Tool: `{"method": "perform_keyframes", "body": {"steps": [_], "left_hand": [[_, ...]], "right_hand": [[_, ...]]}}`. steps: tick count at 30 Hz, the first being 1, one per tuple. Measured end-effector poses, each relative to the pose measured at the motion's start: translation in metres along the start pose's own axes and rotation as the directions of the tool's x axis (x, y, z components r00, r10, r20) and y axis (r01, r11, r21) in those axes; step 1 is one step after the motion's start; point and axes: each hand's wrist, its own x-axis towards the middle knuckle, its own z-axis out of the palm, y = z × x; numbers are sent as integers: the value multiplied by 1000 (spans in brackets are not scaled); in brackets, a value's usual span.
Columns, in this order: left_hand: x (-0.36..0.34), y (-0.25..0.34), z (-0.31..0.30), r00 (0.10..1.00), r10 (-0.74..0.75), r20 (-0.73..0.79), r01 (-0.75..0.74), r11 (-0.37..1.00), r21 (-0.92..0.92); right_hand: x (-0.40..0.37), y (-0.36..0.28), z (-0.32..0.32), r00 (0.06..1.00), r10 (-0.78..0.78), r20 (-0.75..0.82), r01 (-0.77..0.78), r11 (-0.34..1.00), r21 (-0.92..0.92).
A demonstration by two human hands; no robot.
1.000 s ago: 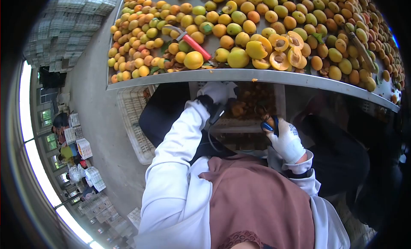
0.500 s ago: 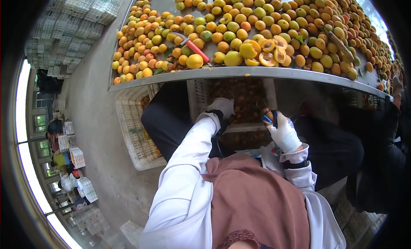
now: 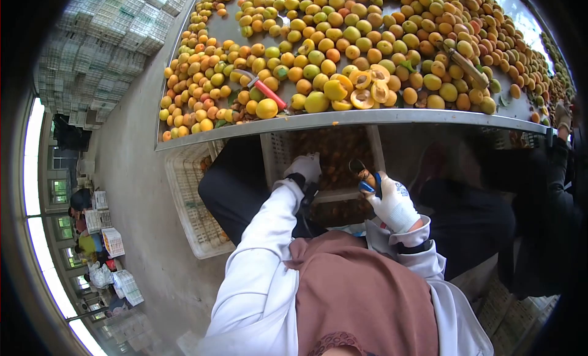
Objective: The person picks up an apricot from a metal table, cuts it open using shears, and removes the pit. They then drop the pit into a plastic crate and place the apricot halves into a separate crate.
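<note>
My right hand (image 3: 395,204), in a white glove with blue print, is closed round a small tool (image 3: 367,179). Its handle is orange-brown and blue, and a thin metal ring stands up at its far end. My left hand (image 3: 305,167), also gloved, is over the left side of a white crate (image 3: 273,157) under the table edge, back of the hand up. Its fingers are mostly hidden, so I cannot tell what they hold. Small brownish-orange pieces (image 3: 331,149) fill the crate. Just above my hands, split apricots (image 3: 362,98) lie at the table's rim (image 3: 367,117).
Apricots (image 3: 343,34) cover much of the metal table, with a red-handled knife (image 3: 269,94) and a wooden-handled tool (image 3: 468,68) among them. Another crate (image 3: 190,203) stands left of my knee. A co-worker's gloved hand (image 3: 563,114) shows far right. Stacked crates (image 3: 104,43) rise at left.
The view has shifted slightly, so the table sits lower and further left. My right hand has turned a little, bringing the tool's metal ring into clear sight. My left hand stays over the crate.
</note>
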Motion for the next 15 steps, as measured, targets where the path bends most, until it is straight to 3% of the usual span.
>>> {"method": "perform_keyframes", "body": {"steps": [1,3,5,7,9,11,13,15], "left_hand": [[-8,0,-9,1000,17,13,-17,1000,5],[-43,1,-35,994,52,-100,-66,987,-144],[-37,-20,-24,901,268,-342,-337,928,-160],[-108,-32,-53,790,261,-556,-431,880,-200],[-180,-39,-94,728,170,-664,-419,877,-234],[-232,-61,-101,633,-30,-773,-221,950,-218],[-269,-104,-85,659,-188,-728,7,970,-243],[-290,-133,-64,679,-200,-707,218,974,-66]], "right_hand": [[0,0,-1,1000,18,10,-18,1000,12],[1,-1,-2,999,34,17,-34,999,-3],[2,1,3,1000,20,3,-20,1000,-12],[2,0,5,1000,-8,-13,8,1000,4],[3,-7,5,999,8,-41,-6,999,42],[3,-13,3,999,-4,-42,6,998,60],[1,-20,2,999,-39,-11,39,997,73],[0,-23,2,996,-86,-11,87,995,46]]}}
